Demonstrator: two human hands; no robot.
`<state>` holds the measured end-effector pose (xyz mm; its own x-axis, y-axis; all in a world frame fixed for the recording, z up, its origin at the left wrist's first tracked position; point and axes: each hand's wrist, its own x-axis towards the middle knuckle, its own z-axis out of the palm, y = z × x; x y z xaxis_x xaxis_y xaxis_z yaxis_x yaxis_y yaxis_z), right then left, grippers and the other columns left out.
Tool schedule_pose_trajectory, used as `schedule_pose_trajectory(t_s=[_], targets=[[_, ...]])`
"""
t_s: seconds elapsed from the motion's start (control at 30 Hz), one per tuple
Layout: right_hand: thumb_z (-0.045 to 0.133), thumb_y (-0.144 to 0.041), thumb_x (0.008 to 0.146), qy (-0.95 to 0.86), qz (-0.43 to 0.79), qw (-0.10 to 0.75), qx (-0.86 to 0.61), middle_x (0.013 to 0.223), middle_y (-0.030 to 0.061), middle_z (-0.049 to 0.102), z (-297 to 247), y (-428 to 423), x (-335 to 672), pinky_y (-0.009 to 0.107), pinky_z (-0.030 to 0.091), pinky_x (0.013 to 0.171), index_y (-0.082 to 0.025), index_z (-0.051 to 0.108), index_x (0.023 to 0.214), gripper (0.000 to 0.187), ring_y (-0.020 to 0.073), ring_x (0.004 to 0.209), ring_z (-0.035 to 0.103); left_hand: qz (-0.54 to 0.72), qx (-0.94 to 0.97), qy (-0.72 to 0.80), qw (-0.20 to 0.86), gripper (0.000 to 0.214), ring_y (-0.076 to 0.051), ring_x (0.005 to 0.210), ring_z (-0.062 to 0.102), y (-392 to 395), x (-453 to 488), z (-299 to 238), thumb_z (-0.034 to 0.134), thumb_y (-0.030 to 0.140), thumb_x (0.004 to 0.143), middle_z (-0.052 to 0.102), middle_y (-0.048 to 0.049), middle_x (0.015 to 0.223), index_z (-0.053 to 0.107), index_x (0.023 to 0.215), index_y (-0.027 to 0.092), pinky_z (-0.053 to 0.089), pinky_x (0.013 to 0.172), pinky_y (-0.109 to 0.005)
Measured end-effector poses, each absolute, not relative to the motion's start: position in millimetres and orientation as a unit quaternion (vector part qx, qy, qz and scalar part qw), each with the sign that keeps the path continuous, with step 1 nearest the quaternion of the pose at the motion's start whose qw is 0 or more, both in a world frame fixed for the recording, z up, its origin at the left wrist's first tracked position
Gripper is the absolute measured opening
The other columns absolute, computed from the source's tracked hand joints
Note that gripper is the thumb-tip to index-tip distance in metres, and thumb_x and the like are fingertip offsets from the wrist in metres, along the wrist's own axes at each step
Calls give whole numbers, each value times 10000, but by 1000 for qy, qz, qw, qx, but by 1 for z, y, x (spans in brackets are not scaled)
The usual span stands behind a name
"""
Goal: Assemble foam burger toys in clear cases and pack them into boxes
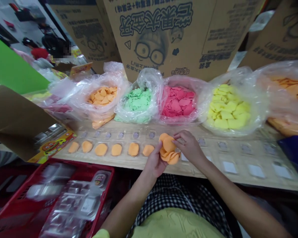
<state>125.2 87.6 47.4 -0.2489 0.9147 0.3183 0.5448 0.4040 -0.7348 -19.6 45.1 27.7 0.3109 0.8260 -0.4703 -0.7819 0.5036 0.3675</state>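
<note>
A loose stack of flat, round orange pieces [169, 155] rests in my left hand [156, 161], whose fingers are closed around its side. My right hand [188, 145] pinches the edge of an upper orange piece at the stack's right. Below them runs a row of clear plastic trays [109, 137] along the wooden table. To the left of my hands, several trays each hold one orange disc [116, 149]. On the right, the trays show white cards [230, 167] in their front compartments. My hands partly cover the trays in the middle.
Behind the trays stand open plastic bags of orange [103, 96], green [139, 99], pink [180, 101] and yellow pieces [227, 105]. Large cardboard boxes [201, 43] rise behind them. A red crate [15, 216] with clear packaging is at lower left, beside an open carton [15, 122].
</note>
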Motion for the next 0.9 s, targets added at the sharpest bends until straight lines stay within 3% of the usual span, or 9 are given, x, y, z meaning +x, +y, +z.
schedule_pose_trajectory(t_s=[0.13,0.23,0.43,0.57,0.77,0.9], targets=[[546,-347,788,-646,320,429,-544,789,14,601,47,72,153,275,435,615,-196,569,823,157,151,692,547,482,30,320,815,390,-211,884,615,50,-17,24,501,351,813,636,-122,1017,549,1098,88,487,815,-339],[547,-368,791,-633,300,422,-576,782,13,592,40,62,175,262,428,567,-194,567,827,179,140,642,531,489,32,341,803,390,-205,869,617,55,-22,22,515,342,804,639,-131,993,550,1086,75,493,798,-327],[410,-227,880,-786,156,346,-488,861,71,558,5,46,181,333,434,750,-182,533,810,149,189,853,508,501,52,345,792,381,-212,870,615,56,-27,28,504,326,811,648,-126,954,540,1097,78,496,793,-347],[382,-167,886,-853,83,288,-428,886,100,563,-12,38,180,354,430,742,-161,539,782,188,208,870,498,497,46,345,795,395,-201,860,615,53,-26,29,515,336,805,650,-115,938,536,1100,75,492,805,-340],[431,-207,882,-872,69,250,-416,848,60,610,-12,33,185,345,408,749,-181,586,793,181,189,848,547,493,61,347,796,399,-213,894,606,53,-24,29,505,337,810,645,-118,952,526,1112,76,479,823,-348],[430,-207,888,-868,90,248,-421,844,45,638,-8,26,186,367,358,853,-179,596,865,170,172,853,570,473,76,337,811,426,-228,925,597,54,-21,28,509,353,805,636,-134,982,517,1125,72,471,828,-352]])
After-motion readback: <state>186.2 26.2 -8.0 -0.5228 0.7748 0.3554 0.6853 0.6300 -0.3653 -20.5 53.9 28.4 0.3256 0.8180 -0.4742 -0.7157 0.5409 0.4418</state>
